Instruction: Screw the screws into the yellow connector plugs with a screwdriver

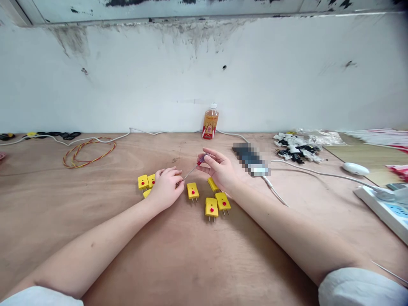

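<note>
Pinching a red-handled screwdriver, right-hand fingers point its thin shaft down-left toward the left hand.

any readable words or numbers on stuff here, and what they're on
Nothing can be read for certain.
Label on the plastic bottle: printed, too small to read.
Yellow two-pin connectors: only a red dot, no lettering seen.
Screwdriver in the right hand: no readable marks.
Dark object by the cable: pixelated, unreadable.
</note>
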A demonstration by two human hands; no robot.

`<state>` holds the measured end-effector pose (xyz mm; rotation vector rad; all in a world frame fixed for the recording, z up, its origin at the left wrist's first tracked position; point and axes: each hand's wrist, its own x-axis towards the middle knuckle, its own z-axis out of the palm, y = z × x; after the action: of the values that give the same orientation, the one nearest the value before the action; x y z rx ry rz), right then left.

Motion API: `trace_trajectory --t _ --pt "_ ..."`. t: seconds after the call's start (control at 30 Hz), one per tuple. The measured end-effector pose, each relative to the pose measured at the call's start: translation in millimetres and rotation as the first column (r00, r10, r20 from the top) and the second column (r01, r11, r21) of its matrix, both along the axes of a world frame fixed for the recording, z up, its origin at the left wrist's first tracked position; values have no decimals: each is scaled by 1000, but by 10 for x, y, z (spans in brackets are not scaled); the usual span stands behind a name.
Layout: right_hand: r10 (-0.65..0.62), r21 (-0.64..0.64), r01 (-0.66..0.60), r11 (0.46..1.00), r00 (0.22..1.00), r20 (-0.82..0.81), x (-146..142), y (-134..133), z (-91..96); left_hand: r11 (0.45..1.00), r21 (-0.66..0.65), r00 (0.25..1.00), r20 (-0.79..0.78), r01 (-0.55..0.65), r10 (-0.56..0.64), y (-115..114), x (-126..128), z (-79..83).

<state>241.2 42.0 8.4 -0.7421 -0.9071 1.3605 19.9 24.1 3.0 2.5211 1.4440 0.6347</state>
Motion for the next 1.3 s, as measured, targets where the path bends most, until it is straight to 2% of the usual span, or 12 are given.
trace_trajectory --t 0.17,0.37,0.57,0.73,0.97,1.17,1.3 --pt "-63 137 40 990 984 164 23 15 8 1000 10 1000 8 16 -16 -1 -11 -10" --pt "-117 298 14 954 936 332 26 -32 50 1000 3 1000 -4 31 -30 10 -25 -18" --pt "-150 240 92 966 960 237 -42 -76 58 999 12 999 29 29 -30 18 -32 -39" --pt "-188 197 140 970 949 254 -62 -109 57 999 16 999 39 35 -36 7 -29 -32" --pt "-135 216 85 973 964 228 -116 -147 26 1000 -3 999 31 24 -24 1 -16 13" --pt "-182 254 121 960 956 230 -39 -83 43 999 -34 1000 25 16 -15 -27 5 62" --pt "-236 327 146 934 937 257 57 -44 102 994 -74 997 -2 81 -82 -63 6 106"
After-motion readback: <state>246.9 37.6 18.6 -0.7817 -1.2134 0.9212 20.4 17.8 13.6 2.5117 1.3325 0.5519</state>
